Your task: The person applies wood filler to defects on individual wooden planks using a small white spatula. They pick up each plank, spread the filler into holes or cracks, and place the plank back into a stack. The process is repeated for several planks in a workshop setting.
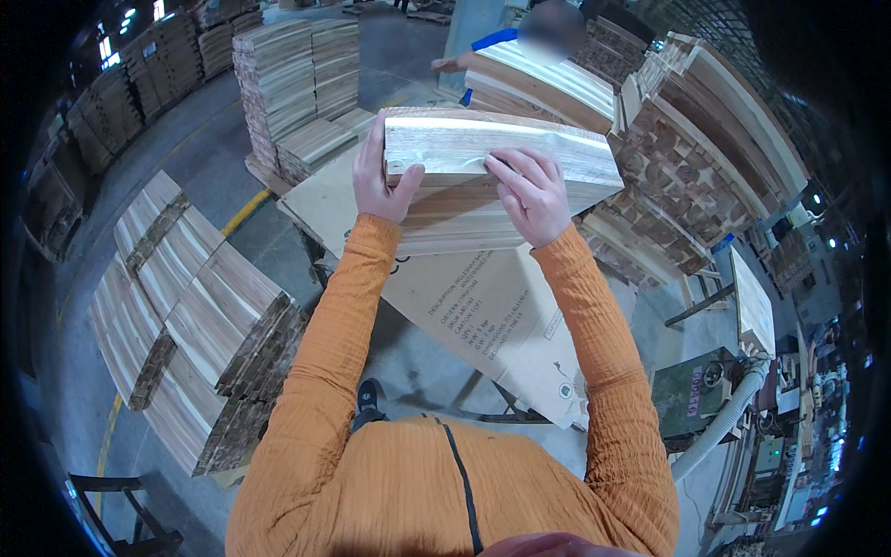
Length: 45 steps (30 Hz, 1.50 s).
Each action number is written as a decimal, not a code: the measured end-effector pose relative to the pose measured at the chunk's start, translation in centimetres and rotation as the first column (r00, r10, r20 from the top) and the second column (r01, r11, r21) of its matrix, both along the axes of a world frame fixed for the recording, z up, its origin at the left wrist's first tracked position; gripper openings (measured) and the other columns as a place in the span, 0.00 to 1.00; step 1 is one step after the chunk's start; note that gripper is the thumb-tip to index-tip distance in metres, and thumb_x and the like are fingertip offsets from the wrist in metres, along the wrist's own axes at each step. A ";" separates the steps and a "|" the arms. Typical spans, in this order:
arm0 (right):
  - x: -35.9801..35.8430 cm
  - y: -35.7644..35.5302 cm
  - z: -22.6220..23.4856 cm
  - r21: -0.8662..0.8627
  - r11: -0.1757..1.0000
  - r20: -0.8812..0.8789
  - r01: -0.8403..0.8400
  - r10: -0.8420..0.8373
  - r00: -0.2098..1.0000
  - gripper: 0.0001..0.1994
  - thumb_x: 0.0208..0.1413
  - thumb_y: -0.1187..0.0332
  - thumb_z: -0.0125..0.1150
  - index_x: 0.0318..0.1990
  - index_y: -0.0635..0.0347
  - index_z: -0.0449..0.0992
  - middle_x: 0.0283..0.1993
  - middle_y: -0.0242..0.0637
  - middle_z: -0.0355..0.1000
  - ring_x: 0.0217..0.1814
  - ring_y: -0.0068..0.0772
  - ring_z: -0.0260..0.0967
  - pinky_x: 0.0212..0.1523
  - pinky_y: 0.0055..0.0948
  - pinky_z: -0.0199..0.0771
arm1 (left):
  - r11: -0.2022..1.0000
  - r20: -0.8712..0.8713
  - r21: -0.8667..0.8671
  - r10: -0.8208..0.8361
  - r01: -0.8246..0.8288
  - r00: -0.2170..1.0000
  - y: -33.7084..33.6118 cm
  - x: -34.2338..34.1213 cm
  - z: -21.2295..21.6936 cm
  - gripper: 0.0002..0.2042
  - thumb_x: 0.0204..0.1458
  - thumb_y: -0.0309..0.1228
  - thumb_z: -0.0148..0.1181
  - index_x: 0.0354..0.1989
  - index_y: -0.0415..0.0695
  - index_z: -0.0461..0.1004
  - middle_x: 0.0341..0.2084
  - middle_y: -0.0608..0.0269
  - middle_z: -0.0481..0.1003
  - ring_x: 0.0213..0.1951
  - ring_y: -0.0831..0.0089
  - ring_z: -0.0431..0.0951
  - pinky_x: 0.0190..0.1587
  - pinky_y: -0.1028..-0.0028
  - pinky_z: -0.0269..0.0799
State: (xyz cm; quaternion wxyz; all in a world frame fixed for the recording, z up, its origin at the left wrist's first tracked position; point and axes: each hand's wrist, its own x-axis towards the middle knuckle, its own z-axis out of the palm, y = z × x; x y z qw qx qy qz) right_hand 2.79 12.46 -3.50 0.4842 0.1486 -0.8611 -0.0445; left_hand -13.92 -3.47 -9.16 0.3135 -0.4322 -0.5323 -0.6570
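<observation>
A pale wooden board lies tilted toward me on top of a stack of boards. My left hand is closed round the board's left end, with the thumb on the near side and the fingers along the end. The fingers of my right hand are bent together, their tips against the board's face right of its middle. A small dark spot shows at those fingertips; whether it is a knot or a held thing I cannot tell. Below the stack, a printed cardboard sheet covers the work surface.
Strapped board stacks stand on the left, and a tall board pile rises at the far left. Large timber stacks fill the right. A co-worker's blue sleeve shows behind other boards. A green machine with a hose is at right.
</observation>
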 end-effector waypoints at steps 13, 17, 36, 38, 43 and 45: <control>1.1 -1.5 -0.4 -0.248 0.968 0.082 -0.021 0.043 0.996 0.17 0.52 0.68 0.54 0.50 0.56 0.74 0.55 0.36 0.68 0.60 0.43 0.58 0.61 0.41 0.54 | 0.999 0.010 0.027 -0.027 0.026 1.000 0.1 0.4 0.2 0.38 0.42 0.42 0.60 0.61 0.35 0.58 0.46 0.45 0.71 0.47 0.55 0.73 0.50 0.64 0.67; 2.7 2.4 0.9 -0.386 0.919 0.015 0.076 -0.076 0.997 0.17 0.54 0.65 0.53 0.52 0.53 0.74 0.58 0.36 0.66 0.63 0.44 0.55 0.63 0.42 0.51 | 0.999 0.020 0.020 -0.028 0.028 0.999 0.2 0.6 0.0 0.37 0.43 0.39 0.59 0.62 0.34 0.57 0.49 0.44 0.70 0.49 0.57 0.73 0.52 0.66 0.66; 2.7 10.2 3.0 -0.010 0.653 0.490 0.757 -0.656 0.573 0.28 0.57 0.37 0.34 0.65 0.23 0.56 0.73 0.35 0.41 0.74 0.51 0.31 0.67 0.60 0.32 | 0.998 -0.025 0.046 -0.042 0.043 0.999 0.5 0.4 -0.2 0.38 0.47 0.47 0.55 0.62 0.34 0.56 0.53 0.44 0.68 0.52 0.57 0.70 0.54 0.66 0.62; 3.0 10.7 2.7 -0.104 0.680 0.505 0.726 -0.593 0.627 0.29 0.56 0.36 0.34 0.65 0.26 0.55 0.73 0.35 0.41 0.75 0.51 0.31 0.67 0.60 0.32 | 0.998 -0.011 0.025 -0.061 0.061 0.998 0.5 0.6 -0.1 0.38 0.49 0.48 0.54 0.63 0.33 0.55 0.55 0.45 0.65 0.54 0.59 0.68 0.55 0.67 0.62; 2.8 10.6 2.4 -0.162 0.610 0.529 0.776 -0.610 0.590 0.33 0.55 0.34 0.34 0.67 0.33 0.54 0.73 0.35 0.41 0.75 0.51 0.31 0.66 0.61 0.32 | 0.998 -0.030 -0.014 -0.060 0.060 0.998 0.3 0.3 -0.3 0.37 0.53 0.49 0.52 0.63 0.31 0.54 0.60 0.45 0.61 0.58 0.62 0.65 0.57 0.69 0.61; 2.4 10.2 2.4 -0.126 0.593 0.550 0.796 -0.626 0.553 0.34 0.55 0.34 0.34 0.67 0.35 0.54 0.73 0.35 0.41 0.75 0.51 0.31 0.66 0.61 0.32 | 0.997 -0.033 -0.010 -0.075 0.075 0.997 0.2 0.2 -0.3 0.36 0.53 0.48 0.51 0.63 0.31 0.54 0.60 0.45 0.61 0.58 0.62 0.65 0.57 0.69 0.61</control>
